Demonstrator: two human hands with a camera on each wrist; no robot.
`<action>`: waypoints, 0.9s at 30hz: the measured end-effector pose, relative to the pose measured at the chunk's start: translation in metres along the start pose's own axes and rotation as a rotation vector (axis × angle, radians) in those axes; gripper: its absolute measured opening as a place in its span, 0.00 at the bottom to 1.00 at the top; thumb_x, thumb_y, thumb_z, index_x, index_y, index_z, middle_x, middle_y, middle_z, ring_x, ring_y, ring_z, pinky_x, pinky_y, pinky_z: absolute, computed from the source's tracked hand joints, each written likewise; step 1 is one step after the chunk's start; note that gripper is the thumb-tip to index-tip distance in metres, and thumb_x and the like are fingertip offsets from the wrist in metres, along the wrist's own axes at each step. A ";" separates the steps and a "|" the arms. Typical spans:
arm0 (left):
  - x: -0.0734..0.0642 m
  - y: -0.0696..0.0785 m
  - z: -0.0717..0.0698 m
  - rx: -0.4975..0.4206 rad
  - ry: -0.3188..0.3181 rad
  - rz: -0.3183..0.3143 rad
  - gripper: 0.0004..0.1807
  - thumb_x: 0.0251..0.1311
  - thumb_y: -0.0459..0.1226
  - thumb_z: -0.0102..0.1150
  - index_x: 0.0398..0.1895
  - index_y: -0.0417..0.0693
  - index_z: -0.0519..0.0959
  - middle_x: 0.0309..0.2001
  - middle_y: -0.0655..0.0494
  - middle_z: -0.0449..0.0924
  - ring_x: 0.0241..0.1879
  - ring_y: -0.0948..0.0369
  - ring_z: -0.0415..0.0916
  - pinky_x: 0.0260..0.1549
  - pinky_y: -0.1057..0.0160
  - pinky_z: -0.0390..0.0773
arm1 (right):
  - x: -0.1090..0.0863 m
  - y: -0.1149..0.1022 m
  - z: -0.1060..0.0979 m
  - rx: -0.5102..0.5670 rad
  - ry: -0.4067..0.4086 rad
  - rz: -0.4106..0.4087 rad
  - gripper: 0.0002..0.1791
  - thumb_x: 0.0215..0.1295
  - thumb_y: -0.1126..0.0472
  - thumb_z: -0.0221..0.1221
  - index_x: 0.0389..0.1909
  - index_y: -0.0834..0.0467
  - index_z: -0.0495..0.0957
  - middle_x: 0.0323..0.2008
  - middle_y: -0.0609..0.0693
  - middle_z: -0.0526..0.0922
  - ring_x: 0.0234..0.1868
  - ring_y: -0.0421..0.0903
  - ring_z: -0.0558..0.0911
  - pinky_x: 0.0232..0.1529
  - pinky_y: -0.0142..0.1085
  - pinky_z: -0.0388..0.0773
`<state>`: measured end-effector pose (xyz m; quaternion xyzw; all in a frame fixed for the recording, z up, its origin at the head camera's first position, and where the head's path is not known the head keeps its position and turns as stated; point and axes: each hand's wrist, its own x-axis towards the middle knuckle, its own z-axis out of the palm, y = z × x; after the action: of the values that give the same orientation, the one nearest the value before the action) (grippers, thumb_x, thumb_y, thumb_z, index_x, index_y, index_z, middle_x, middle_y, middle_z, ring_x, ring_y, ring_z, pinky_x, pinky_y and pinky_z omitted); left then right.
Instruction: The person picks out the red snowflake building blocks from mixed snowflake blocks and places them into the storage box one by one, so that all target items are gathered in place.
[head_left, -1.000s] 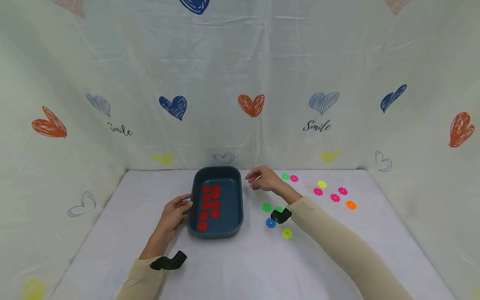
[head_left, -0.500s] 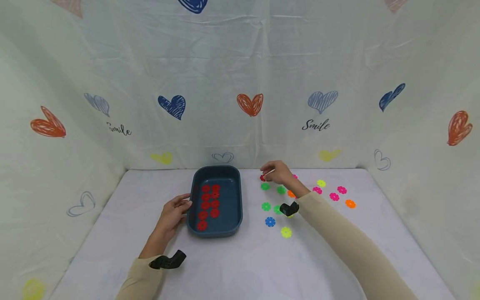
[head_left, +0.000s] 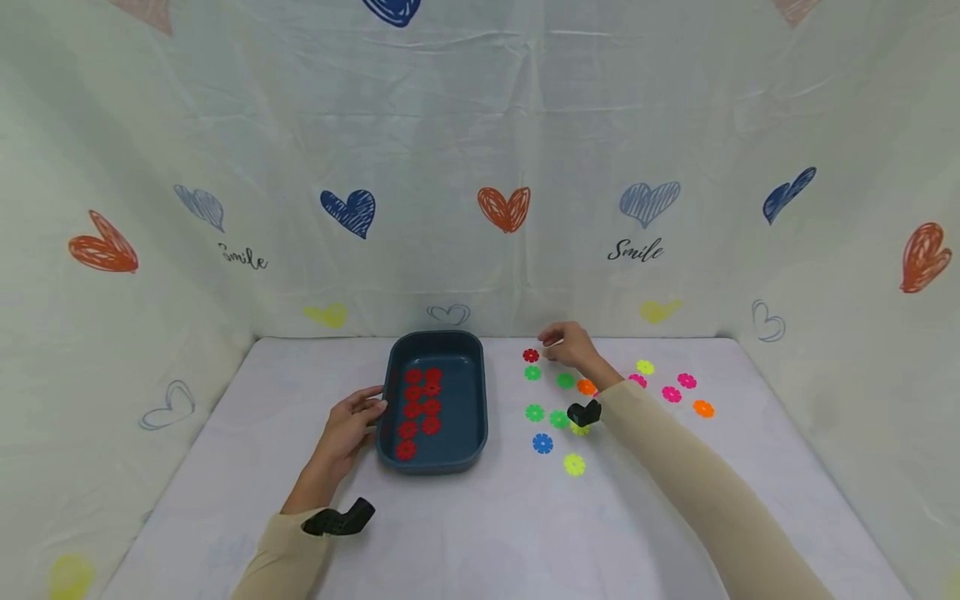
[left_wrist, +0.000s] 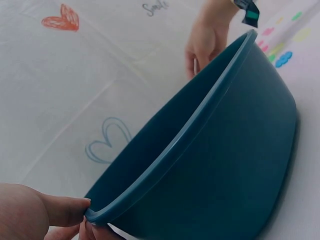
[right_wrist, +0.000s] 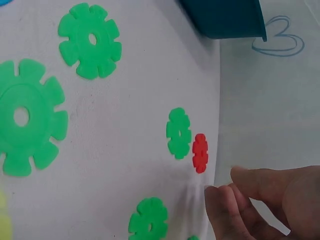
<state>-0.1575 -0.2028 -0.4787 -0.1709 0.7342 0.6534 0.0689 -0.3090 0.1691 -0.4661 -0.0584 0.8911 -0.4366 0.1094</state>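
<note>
A deep blue-green rectangular tray (head_left: 463, 433) stands left of the middle of the table, with several red flower-shaped discs (head_left: 432, 407) lying inside in two rough rows. My left hand (head_left: 343, 429) grips the tray's left side; in the left wrist view its thumb (left_wrist: 67, 209) lies on the rim and fingers are below it. To the right, my right hand (head_left: 572, 345) hovers near the table's back edge with nothing visible between its thumb and loosely bent fingers. A red flower disc (head_left: 527, 355) lies just left of those fingertips, and a green disc (head_left: 532, 373) is in front of it.
More discs lie on the white table right of the tray: several green, a blue one (head_left: 542, 443), yellow ones (head_left: 574, 465), orange ones (head_left: 703, 409) and pink ones (head_left: 671, 394). The right forearm partly covers some. A white curtain with printed hearts hangs behind.
My right hand has moved right, away from the tray, and the red disc at the back now shows uncovered. My left hand and the tray have stayed in place.
</note>
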 end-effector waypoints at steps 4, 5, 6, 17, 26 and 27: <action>0.000 -0.001 0.001 0.000 -0.002 -0.002 0.24 0.79 0.33 0.53 0.75 0.38 0.70 0.49 0.54 0.76 0.41 0.65 0.77 0.37 0.67 0.78 | 0.004 0.007 0.002 0.006 0.006 0.024 0.15 0.72 0.72 0.61 0.57 0.70 0.81 0.53 0.66 0.83 0.51 0.59 0.81 0.56 0.43 0.82; 0.000 -0.001 0.002 -0.005 -0.005 -0.001 0.24 0.79 0.33 0.53 0.75 0.38 0.70 0.48 0.55 0.76 0.41 0.65 0.77 0.36 0.67 0.78 | 0.004 0.009 0.003 0.014 0.007 0.034 0.15 0.72 0.72 0.61 0.57 0.70 0.82 0.53 0.65 0.83 0.51 0.58 0.81 0.56 0.43 0.82; 0.000 -0.001 0.002 -0.009 -0.009 0.000 0.24 0.79 0.33 0.53 0.75 0.37 0.69 0.47 0.55 0.76 0.41 0.65 0.77 0.36 0.68 0.78 | 0.005 0.010 0.004 0.022 0.007 0.045 0.15 0.71 0.72 0.61 0.57 0.70 0.82 0.52 0.65 0.83 0.50 0.58 0.81 0.56 0.43 0.82; -0.002 0.001 0.002 -0.047 -0.050 0.006 0.26 0.80 0.34 0.54 0.77 0.36 0.67 0.46 0.58 0.76 0.39 0.66 0.78 0.34 0.68 0.79 | 0.015 0.013 0.012 0.029 0.035 0.082 0.15 0.67 0.70 0.67 0.54 0.68 0.83 0.50 0.63 0.84 0.50 0.56 0.82 0.54 0.42 0.82; 0.001 0.002 -0.002 -0.036 -0.049 -0.002 0.26 0.80 0.35 0.54 0.77 0.37 0.67 0.50 0.55 0.77 0.40 0.66 0.78 0.34 0.68 0.78 | 0.020 0.004 0.022 0.012 0.068 0.066 0.15 0.66 0.68 0.69 0.52 0.69 0.84 0.47 0.63 0.85 0.48 0.55 0.82 0.52 0.41 0.81; 0.001 0.002 -0.002 -0.036 -0.050 -0.001 0.27 0.80 0.35 0.54 0.77 0.37 0.67 0.50 0.55 0.77 0.40 0.66 0.77 0.34 0.68 0.78 | 0.020 0.003 0.024 0.012 0.069 0.061 0.15 0.66 0.68 0.69 0.51 0.69 0.84 0.46 0.62 0.85 0.47 0.54 0.83 0.52 0.41 0.81</action>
<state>-0.1589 -0.2051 -0.4766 -0.1560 0.7202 0.6707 0.0844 -0.3228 0.1491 -0.4857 -0.0152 0.8932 -0.4400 0.0922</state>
